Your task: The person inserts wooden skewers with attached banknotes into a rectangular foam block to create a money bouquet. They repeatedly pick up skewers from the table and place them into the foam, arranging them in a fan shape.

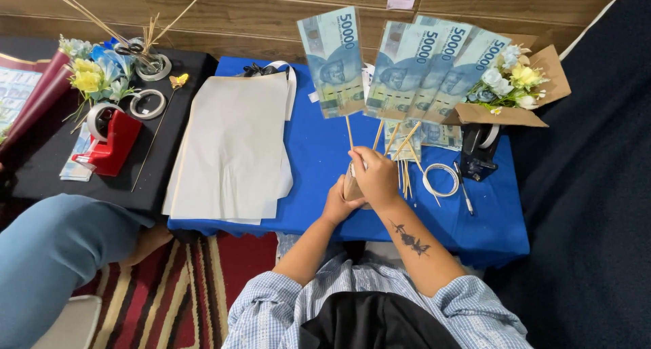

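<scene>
The blue table [319, 186] carries your work; a stack of white paper sheets [230, 152] lies along its left edge, out of the way. You hold the banknotes on sticks [407, 61] fanned upright over the table's middle, so each note shows. Your left hand [337, 203] wraps closed around the gathered stick ends, and your right hand [375, 178] pinches the sticks just above it.

Paper banknotes [407, 67] on thin wooden sticks [390, 139]; matt blue cloth [319, 159] under smooth white paper sheets [230, 145]; glossy red plastic tape dispenser [112, 145] far left.
</scene>
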